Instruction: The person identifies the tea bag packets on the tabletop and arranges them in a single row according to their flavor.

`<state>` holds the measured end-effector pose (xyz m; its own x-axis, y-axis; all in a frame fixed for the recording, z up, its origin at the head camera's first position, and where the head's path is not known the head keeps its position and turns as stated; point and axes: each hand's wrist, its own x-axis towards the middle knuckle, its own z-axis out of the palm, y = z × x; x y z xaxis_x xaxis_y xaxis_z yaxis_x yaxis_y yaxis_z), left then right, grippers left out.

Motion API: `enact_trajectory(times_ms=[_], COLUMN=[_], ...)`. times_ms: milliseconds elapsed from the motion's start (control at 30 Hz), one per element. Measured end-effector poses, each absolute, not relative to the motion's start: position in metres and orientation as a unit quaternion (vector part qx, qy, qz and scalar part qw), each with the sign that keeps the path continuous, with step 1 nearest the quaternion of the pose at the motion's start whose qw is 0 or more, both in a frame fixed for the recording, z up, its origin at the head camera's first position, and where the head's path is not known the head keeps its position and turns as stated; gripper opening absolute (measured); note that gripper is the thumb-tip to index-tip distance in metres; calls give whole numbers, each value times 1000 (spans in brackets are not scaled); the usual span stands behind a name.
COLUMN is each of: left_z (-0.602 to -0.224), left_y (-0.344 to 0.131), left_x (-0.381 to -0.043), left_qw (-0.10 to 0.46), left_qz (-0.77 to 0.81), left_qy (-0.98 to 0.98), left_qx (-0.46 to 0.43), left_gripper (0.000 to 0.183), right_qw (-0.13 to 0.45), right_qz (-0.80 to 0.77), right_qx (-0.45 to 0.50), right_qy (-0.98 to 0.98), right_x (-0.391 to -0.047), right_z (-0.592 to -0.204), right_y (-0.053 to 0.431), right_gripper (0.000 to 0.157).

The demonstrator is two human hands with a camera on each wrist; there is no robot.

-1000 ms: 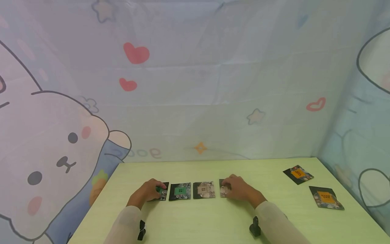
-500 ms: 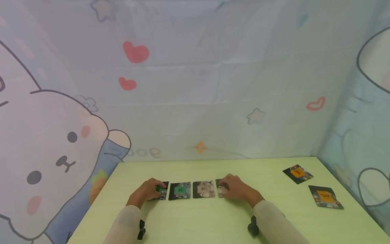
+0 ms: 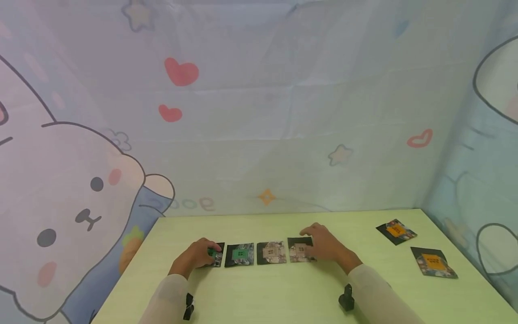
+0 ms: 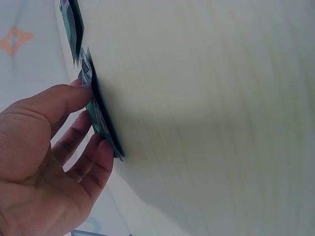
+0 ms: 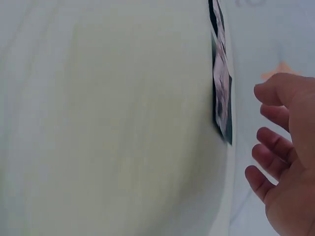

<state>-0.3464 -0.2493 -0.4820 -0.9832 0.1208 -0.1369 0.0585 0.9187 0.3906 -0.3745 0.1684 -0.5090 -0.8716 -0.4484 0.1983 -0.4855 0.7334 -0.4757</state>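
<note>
Flat square sachets lie in a row on the table. My left hand [image 3: 199, 253] covers much of the leftmost green-labelled sachet [image 3: 218, 258]; in the left wrist view its thumb and fingertips rest on that sachet [image 4: 102, 115]. Beside it lies another green-labelled sachet [image 3: 239, 254], then a beige-labelled sachet [image 3: 271, 252]. At the row's right end is a second beige-labelled sachet [image 3: 297, 250], partly hidden behind my right hand [image 3: 327, 245]. Seen from the right wrist, that hand [image 5: 295, 142] is raised apart from the sachet [image 5: 222, 98], fingers loosely bent, holding nothing.
Two orange-labelled sachets, one farther back [image 3: 396, 231] and one nearer [image 3: 434, 263], lie at angles on the right of the pale yellow table [image 3: 259, 297]. A printed cloth backdrop [image 3: 251, 148] rises behind the table's far edge.
My right hand slid the rightmost beige-labelled sachet left toward its neighbour, then let go and moved up and right, uncovering more of it. The left hand stayed on its sachet.
</note>
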Motion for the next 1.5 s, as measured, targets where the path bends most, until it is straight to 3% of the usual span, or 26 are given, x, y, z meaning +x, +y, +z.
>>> enact_trajectory(times_ms=[433,867,1500], left_z=[-480,-485,-484], left_y=[-249,-249,-251], left_x=[-346,-344,-346], left_qw=[75,72,70], left_qz=[206,208,205], left_qy=[975,974,975], left_qx=[43,57,51], left_gripper=[34,33,32], right_qw=[75,63,25], right_qz=[233,211,210], right_qx=[121,1,-23], right_qy=[-962,-975,-977], right_x=[-379,-389,-395], right_z=[-496,-501,-513], right_y=[267,369,386], right_gripper=[39,56,53])
